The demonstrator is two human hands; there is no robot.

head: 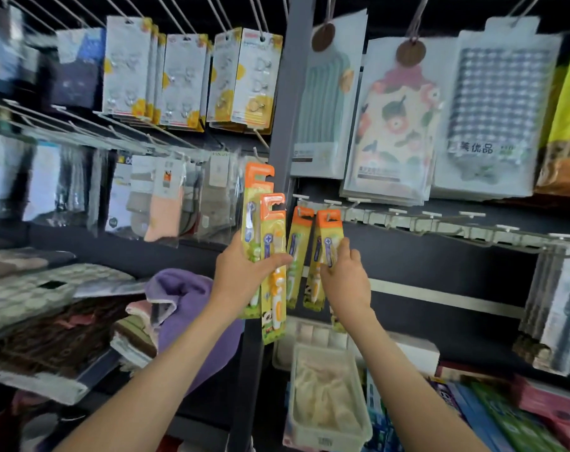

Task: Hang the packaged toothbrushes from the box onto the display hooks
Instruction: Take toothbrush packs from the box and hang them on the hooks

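Orange-topped toothbrush packs (pixel 272 223), two gripped upright in the left hand (pixel 244 272); right hand (pixel 345 278) pinches a third pack (pixel 329 236) at the hook rail (pixel 407 220), just right of a hanging fourth pack (pixel 299 243).

We see through one wide-angle camera on the person's head, facing forward and slightly down at the row of display hooks (pixel 397 213), near enough that the outstretched forearms (pixel 166 363), entering from the bottom edge, reach it.
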